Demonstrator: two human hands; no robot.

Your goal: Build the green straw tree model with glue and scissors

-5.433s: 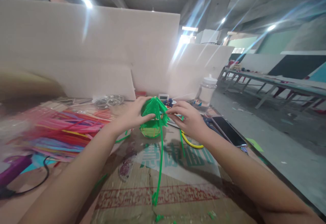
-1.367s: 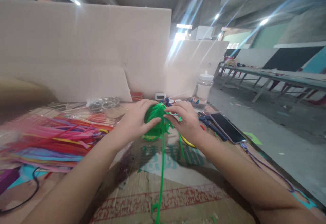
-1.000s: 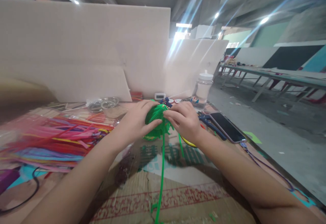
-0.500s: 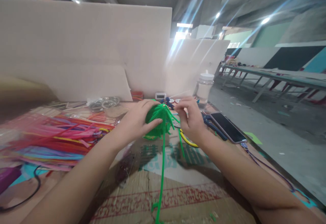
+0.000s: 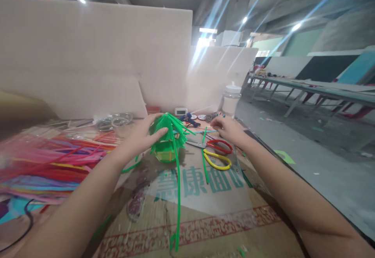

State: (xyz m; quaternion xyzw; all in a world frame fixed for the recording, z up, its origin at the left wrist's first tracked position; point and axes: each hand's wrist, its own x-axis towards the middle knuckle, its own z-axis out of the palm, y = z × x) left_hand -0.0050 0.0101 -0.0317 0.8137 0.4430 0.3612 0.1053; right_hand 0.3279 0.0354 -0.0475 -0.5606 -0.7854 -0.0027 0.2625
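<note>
The left hand holds a green model with pointed roof, and one long green strip hangs from its top down toward the viewer. The right hand is apart from the model, near the scissors, which have one red handle and one yellow handle. Behind the right hand stands a clear bottle with white lid.

White-lidded btl nr pale panel; long tbl in bkgd.
</note>
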